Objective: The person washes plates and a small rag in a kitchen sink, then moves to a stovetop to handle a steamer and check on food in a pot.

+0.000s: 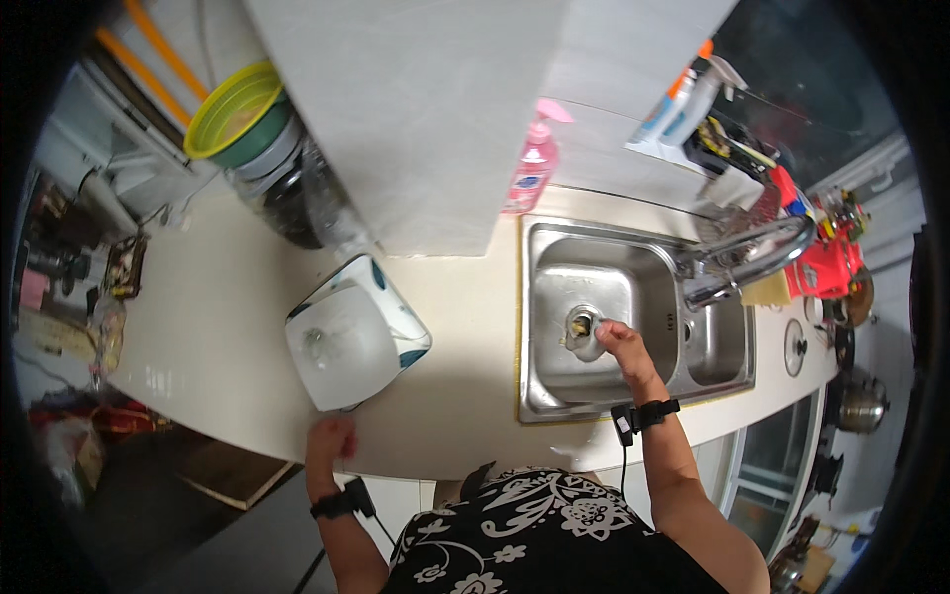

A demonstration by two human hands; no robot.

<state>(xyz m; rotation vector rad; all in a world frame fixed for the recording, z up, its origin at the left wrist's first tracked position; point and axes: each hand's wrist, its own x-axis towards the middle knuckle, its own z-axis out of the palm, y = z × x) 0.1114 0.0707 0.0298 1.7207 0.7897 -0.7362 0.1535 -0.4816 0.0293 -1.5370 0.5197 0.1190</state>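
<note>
My right hand (625, 349) reaches over the larger basin of a stainless steel double sink (553, 386). Its fingers pinch the rim of a small greyish strainer-like piece (586, 347), which is tilted by the drain and has yellowish scraps in it. My left hand (332, 439) is blurred at the counter's front edge, just below a stack of square dishes, with nothing visible in it; whether its fingers are closed is unclear. The stack has a white bowl (349, 341) on top of a leaf-patterned plate (393, 304).
A chrome faucet (757, 256) arches over the smaller basin. A pink pump bottle (533, 167) stands behind the sink. Yellow and green baskets (237, 115) are stacked at the back left. A glass lid (795, 347) lies right of the sink. A grey wall column juts in centrally.
</note>
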